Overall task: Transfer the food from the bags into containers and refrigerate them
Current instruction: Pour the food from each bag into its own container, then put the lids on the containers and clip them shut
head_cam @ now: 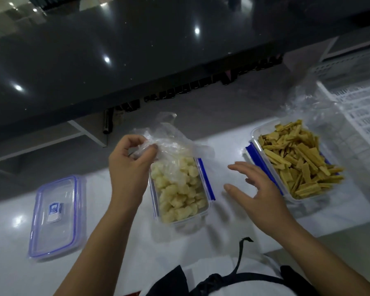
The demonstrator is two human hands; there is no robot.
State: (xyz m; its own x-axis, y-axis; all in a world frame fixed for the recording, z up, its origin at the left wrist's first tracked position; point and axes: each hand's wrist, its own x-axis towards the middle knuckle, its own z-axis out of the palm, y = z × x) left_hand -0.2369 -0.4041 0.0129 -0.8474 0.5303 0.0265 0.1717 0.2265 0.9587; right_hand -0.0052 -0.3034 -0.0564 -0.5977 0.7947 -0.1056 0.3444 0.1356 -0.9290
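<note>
- Here we see the left hand (129, 161) with its fingers (152, 148) pinching the crumpled clear plastic bag (171, 144), which lies over the far end of the middle clear rectangular container with blue side clips (206, 180).
- We note the pale, lumpy food pieces (179, 195) already filling that container; the bag looks nearly or wholly emptied, though we cannot tell for certain.
- The right hand (257, 189) hovers between the two containers, fingers spread apart and holding nothing.
- The second clear container with blue clips (252, 154), to the right, is heaped with tan, flat food strips (299, 161); another clear bag (303, 99) lies behind it.
- We judge transfer largely done; remaining steps are removing the bag, closing both containers and refrigerating. One clear lid with a blue seal (56, 216) lies on the left; a second lid is not visible.
- The glossy white counter (120, 253) carries everything; a white slatted plastic crate (355, 107) stands at right, a dark glossy surface (115, 50) beyond.
</note>
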